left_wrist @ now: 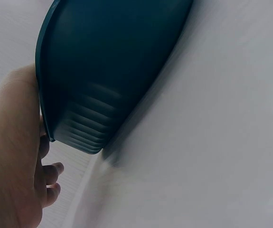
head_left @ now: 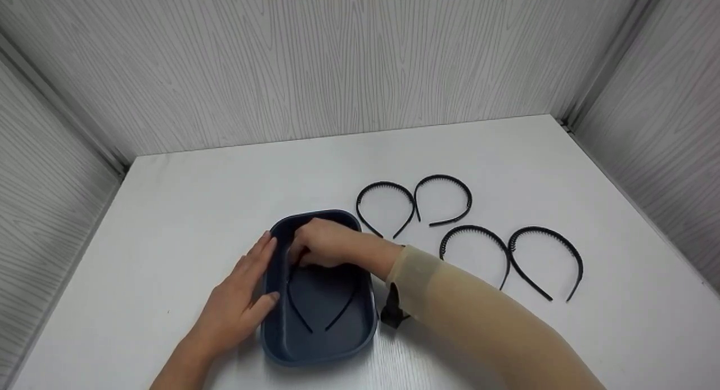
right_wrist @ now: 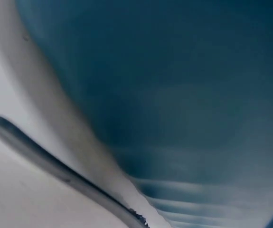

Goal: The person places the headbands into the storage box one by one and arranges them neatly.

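A dark blue bin (head_left: 319, 361) stands on the table, with a black headband (head_left: 299, 314) inside it, its two ends toward the near side. My right hand (head_left: 326, 242) reaches into the bin's far part, and its curled fingers pinch the headband near its left side; the fingertips are partly hidden. Against the bin's left rim rests my left hand (head_left: 233, 300), fingers extended and thumb on the rim. The left wrist view has the bin's outer wall (left_wrist: 103, 71) beside the left hand (left_wrist: 13, 156). In the right wrist view the bin wall (right_wrist: 174, 109) fills most of the picture.
Several black toothed headbands lie right of the bin on the white table (head_left: 185, 210): two farther back (head_left: 384, 184) (head_left: 444, 176), and two nearer (head_left: 472, 228) (head_left: 540, 229), one partly behind the right sleeve (head_left: 484, 317). One headband leg (right_wrist: 55, 164) shows beside the bin in the right wrist view.
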`<action>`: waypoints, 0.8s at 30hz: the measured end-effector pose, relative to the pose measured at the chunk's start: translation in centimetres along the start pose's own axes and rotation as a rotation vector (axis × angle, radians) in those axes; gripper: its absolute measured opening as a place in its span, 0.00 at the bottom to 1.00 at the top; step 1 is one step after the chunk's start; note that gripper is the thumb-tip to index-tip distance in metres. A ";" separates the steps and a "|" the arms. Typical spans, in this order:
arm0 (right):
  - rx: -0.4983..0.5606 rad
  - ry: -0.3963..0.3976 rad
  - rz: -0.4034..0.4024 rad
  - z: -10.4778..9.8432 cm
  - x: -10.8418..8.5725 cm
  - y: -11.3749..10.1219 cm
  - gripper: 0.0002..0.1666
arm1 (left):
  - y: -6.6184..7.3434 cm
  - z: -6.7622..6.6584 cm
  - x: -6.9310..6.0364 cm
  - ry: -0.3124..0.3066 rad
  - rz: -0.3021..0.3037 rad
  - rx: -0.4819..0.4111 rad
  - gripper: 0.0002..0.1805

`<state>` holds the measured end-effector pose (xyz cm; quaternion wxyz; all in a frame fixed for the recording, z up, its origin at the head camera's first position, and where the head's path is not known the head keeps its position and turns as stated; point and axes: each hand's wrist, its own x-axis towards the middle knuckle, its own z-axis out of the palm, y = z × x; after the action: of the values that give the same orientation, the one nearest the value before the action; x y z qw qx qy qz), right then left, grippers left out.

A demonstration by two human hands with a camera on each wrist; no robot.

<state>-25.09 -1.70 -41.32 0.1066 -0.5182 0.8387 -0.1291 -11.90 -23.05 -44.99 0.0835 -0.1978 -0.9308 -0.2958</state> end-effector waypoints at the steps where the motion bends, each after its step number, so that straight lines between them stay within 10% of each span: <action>1: 0.001 -0.003 -0.001 0.0 0.0 0.0 0.10 | 0.0 0.0 0.0 0.001 -0.002 0.002 0.49; 12: 0.037 0.041 -0.048 -1.1 -0.6 -0.3 0.10 | 0.0 0.1 -0.1 0.003 -0.001 0.007 0.49; 24: 0.221 0.243 -0.155 -7.1 -5.5 0.4 0.13 | 0.1 0.0 -0.1 0.003 0.004 0.011 0.49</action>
<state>-25.21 4.18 -34.48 0.0502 -0.5472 0.7836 -0.2900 -11.79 -23.00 -44.98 0.0867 -0.1986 -0.9320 -0.2906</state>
